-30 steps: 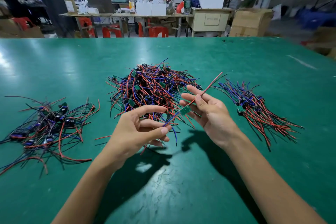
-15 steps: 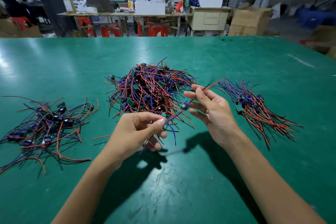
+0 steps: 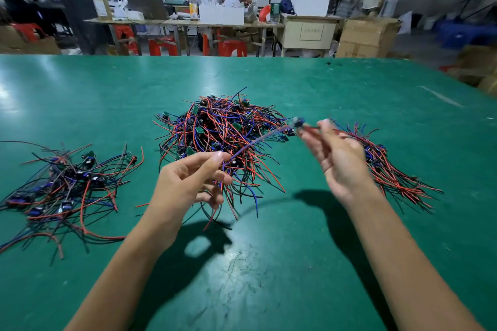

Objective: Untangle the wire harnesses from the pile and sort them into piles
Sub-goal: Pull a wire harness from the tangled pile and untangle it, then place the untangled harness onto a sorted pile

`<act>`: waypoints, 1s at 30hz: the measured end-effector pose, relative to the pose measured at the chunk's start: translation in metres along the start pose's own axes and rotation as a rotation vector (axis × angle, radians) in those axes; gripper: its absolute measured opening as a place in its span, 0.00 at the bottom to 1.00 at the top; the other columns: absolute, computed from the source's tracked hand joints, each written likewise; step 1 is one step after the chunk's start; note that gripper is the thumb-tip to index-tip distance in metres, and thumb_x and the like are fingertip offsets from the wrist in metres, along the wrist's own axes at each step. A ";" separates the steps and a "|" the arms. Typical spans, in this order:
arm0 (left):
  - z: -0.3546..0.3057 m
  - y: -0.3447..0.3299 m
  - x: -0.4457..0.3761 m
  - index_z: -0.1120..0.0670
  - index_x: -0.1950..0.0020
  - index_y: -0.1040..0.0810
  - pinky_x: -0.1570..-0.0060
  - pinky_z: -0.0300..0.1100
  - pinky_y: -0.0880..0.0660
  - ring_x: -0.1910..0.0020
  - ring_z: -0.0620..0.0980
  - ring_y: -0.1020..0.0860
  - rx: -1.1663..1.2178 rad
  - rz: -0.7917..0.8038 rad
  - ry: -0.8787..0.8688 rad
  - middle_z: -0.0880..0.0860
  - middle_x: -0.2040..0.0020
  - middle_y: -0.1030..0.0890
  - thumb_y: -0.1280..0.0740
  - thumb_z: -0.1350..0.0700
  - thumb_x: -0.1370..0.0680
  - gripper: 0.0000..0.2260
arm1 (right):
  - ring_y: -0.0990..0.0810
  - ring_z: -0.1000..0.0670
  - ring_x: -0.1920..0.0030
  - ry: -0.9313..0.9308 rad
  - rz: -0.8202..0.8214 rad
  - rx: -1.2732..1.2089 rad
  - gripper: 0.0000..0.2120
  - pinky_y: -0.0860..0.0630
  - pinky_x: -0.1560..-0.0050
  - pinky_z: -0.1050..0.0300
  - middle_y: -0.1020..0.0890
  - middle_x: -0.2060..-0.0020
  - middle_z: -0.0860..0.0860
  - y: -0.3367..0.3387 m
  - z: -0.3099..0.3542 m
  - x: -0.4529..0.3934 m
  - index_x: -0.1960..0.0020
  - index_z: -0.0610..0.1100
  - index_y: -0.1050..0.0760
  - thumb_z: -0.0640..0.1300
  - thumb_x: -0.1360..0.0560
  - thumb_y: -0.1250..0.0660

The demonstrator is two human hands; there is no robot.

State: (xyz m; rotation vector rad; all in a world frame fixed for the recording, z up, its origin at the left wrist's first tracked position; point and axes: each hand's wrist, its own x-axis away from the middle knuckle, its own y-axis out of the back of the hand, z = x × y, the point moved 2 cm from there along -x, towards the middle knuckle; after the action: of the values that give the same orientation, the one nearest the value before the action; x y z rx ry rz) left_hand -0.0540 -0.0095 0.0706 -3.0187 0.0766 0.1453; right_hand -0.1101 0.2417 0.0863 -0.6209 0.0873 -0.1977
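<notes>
Now: harness (image 3: 258, 140) light, floppy; your left hand (image 3: 188, 183) pinches wire end, right hand (image 3: 336, 158) pinches board end; hold by board, not thin leads.

Middle pile (image 3: 217, 137): on the table (image 3: 295, 263), straight ahead of me.
Left pile (image 3: 64, 185): well apart, nearer.
Right pile (image 3: 390, 169): behind my right hand (image 3: 338, 161).
Harness (image 3: 258, 140): stretched between my right hand and my left hand (image 3: 188, 183), above the middle pile's near edge.
</notes>
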 end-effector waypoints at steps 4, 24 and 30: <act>0.001 0.003 -0.002 0.51 0.49 0.13 0.73 0.38 0.25 0.72 0.52 0.25 0.013 -0.072 -0.019 0.55 0.63 0.16 0.27 0.41 0.33 0.18 | 0.13 0.48 0.57 0.168 -0.355 -0.190 0.05 0.18 0.46 0.60 0.17 0.49 0.36 0.029 0.029 -0.028 0.43 0.37 0.28 0.37 0.16 0.38; 0.018 -0.002 0.000 0.47 0.56 0.15 0.65 0.29 0.31 0.68 0.43 0.24 -0.743 -0.179 -0.385 0.38 0.64 0.18 0.26 0.57 0.24 0.05 | 0.25 0.49 0.56 0.316 0.210 1.465 0.11 0.31 0.55 0.55 0.21 0.60 0.52 0.006 -0.082 0.008 0.50 0.49 0.15 0.56 0.23 0.30; 0.023 -0.002 0.000 0.45 0.54 0.16 0.56 0.49 0.23 0.61 0.46 0.22 -0.871 -0.211 -0.395 0.42 0.58 0.17 0.27 0.55 0.24 0.04 | 0.21 0.52 0.64 0.375 0.137 1.206 0.10 0.25 0.59 0.54 0.18 0.66 0.56 0.009 -0.076 0.012 0.55 0.50 0.18 0.55 0.23 0.32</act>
State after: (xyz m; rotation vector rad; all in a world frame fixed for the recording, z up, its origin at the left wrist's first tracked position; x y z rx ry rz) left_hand -0.0558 -0.0044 0.0478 -3.7148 -0.4547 0.9771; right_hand -0.1077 0.2030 0.0197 0.6290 0.3374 -0.1948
